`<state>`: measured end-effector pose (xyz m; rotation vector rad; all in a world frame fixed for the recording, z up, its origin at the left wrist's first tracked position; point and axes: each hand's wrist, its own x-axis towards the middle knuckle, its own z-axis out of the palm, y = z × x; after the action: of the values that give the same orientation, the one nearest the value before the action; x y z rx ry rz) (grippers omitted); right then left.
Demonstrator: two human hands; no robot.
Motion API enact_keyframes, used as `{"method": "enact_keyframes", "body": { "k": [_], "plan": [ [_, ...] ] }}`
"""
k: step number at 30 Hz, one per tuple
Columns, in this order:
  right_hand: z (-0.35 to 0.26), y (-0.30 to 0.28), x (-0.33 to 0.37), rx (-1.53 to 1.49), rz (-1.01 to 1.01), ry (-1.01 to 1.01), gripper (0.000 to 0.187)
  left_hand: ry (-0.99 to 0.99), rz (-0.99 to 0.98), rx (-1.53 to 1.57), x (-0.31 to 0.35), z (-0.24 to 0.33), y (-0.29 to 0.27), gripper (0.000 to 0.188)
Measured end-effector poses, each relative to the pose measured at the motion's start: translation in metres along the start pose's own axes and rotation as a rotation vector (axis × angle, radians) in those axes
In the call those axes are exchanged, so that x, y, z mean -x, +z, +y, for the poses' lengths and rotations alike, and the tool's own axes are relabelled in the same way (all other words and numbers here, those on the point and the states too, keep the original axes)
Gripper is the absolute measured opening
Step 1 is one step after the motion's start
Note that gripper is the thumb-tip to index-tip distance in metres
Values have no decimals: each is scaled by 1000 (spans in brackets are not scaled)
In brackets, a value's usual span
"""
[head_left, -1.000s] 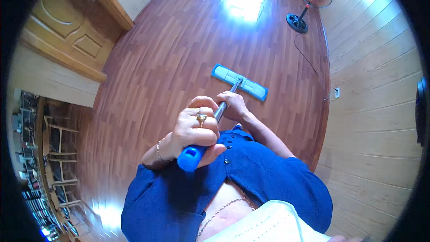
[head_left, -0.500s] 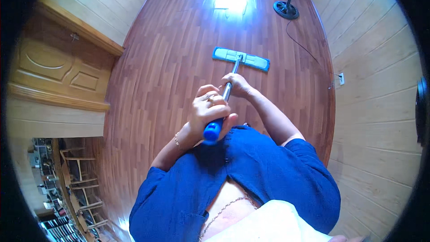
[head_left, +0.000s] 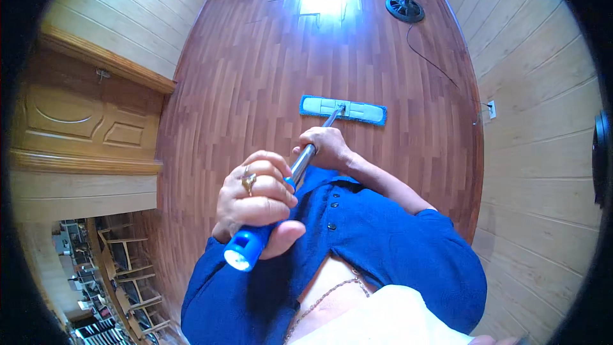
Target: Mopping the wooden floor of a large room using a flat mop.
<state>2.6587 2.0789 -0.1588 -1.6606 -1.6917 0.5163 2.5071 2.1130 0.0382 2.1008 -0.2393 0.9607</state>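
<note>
A flat mop (head_left: 361,111) with a pale blue head and a darker blue fringe lies on the wood-look floor ahead of me. Its metal pole slants back toward my chest and ends in a blue grip. Around that grip, near the pole's top end, my left hand (head_left: 257,195) is closed, a ring on one finger. Lower on the bare metal, my right hand (head_left: 324,147) wraps the pole. The hinge joining pole and head shows at the middle of the head.
A standing fan (head_left: 405,9) is at the far right, its cord running to a wall socket (head_left: 491,109). Panelled walls flank the floor (head_left: 255,70). At left are a wooden door (head_left: 89,105) and, nearer, wooden chairs (head_left: 131,262) beside a cluttered table.
The mop head has come closer to me across the floor. Both hands have drawn back with the pole, my left hand shifting left and nearer, tilting the grip end leftward.
</note>
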Motion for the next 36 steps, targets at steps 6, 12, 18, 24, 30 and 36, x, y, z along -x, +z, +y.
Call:
{"method": "enact_keyframes", "body": {
  "k": [6, 12, 18, 24, 30, 36],
  "plan": [
    [85, -2, -88, -70, 20, -7, 29, -24, 6, -97, -19, -103, -13, 19],
    [234, -22, -212, -230, 98, -50, 22, -56, 6, -204, -76, -267, -13, 19],
    [314, -85, -297, -200, 109, -65, 22, -24, -41, -213, -157, -364, -21, 22],
    [234, -110, -293, -391, 77, 174, 18, 91, -114, -92, -203, -317, -75, 32],
    [160, -112, -267, -3, 29, 91, 24, 167, -129, 98, -188, -278, -93, 34],
    [194, -122, -303, 62, -5, 17, 24, 34, -88, -13, -196, -309, -93, 31]
  ]
}}
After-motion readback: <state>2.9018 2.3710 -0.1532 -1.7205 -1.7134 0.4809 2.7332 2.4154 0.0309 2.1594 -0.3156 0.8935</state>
